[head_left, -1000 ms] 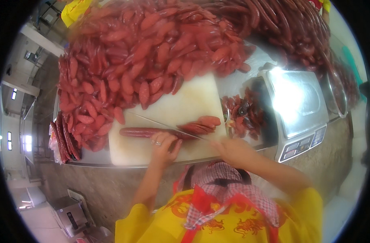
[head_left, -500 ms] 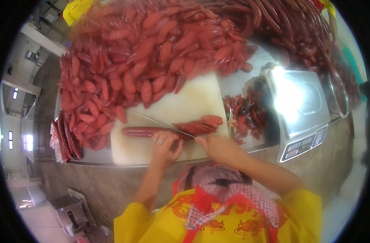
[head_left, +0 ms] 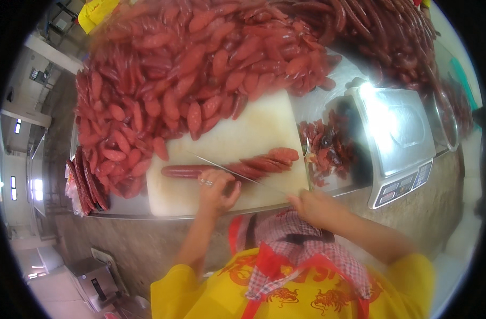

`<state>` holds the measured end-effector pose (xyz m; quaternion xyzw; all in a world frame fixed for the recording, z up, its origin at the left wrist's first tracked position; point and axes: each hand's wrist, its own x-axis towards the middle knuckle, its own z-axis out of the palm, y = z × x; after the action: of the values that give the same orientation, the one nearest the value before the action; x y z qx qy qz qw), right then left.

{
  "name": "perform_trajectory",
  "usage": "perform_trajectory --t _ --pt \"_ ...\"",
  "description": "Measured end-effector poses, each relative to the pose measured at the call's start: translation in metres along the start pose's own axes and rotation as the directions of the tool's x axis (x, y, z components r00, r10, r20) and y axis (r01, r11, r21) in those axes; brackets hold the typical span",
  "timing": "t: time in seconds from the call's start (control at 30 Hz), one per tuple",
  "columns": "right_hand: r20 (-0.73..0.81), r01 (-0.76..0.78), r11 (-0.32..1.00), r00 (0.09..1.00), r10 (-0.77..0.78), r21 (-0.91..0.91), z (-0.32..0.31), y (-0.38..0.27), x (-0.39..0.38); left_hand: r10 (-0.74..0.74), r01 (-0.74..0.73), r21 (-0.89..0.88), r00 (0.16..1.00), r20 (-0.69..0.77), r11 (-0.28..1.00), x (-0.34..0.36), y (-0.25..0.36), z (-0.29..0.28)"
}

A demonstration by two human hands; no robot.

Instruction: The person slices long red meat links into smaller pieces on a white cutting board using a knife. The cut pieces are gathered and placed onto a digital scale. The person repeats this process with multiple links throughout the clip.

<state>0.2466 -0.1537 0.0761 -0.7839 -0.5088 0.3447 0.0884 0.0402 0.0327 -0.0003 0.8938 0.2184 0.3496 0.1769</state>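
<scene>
The left hand [head_left: 215,187] rests on a white cutting board [head_left: 237,138], its fingers [head_left: 207,178] curled together and pressing down on a long red sausage [head_left: 187,171] that lies crosswise just beyond the knuckles; a ring shows on 1 finger. The right hand [head_left: 312,206] sits at the near right corner of the board, its fingers closed around the handle of a thin knife [head_left: 235,171] (the handle itself is hidden inside the fist). The blade runs away from those fingers toward the upper left, slanting across the sausage right beside the left fingertips. On the far side of the blade from the left fingers, the sausage has been cut into slanted slices [head_left: 269,159] that lean on one another and trail toward the right edge of the board.

Beyond both sets of fingers, a big heap of short red sausages [head_left: 195,69] covers the steel table [head_left: 328,106] and spills onto the far edge of the board. To the right of the right fingers, past the board, lies a small pile of dark red scraps [head_left: 328,151], and further right stands a weighing scale [head_left: 400,138] with a shiny pan. To the left of the left fingers, off the board's end, a stack of long dark sausages [head_left: 83,183] lies at the table's edge. Below the hands, the person's yellow shirt [head_left: 216,292] and checked cloth [head_left: 307,250] are in view.
</scene>
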Motion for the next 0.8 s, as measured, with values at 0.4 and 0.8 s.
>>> perform_trajectory --t 0.4,0.8 --pt "-0.06 0.019 0.986 0.998 -0.009 0.164 -0.001 0.015 0.025 -0.078 -0.002 0.357 0.975 0.209 0.934 0.01 -0.018 -0.031" --pt "-0.083 -0.039 0.999 0.996 0.038 -0.012 -0.049 0.038 -0.076 0.211 -0.217 0.057 0.973 0.093 0.975 0.0 -0.005 0.003"
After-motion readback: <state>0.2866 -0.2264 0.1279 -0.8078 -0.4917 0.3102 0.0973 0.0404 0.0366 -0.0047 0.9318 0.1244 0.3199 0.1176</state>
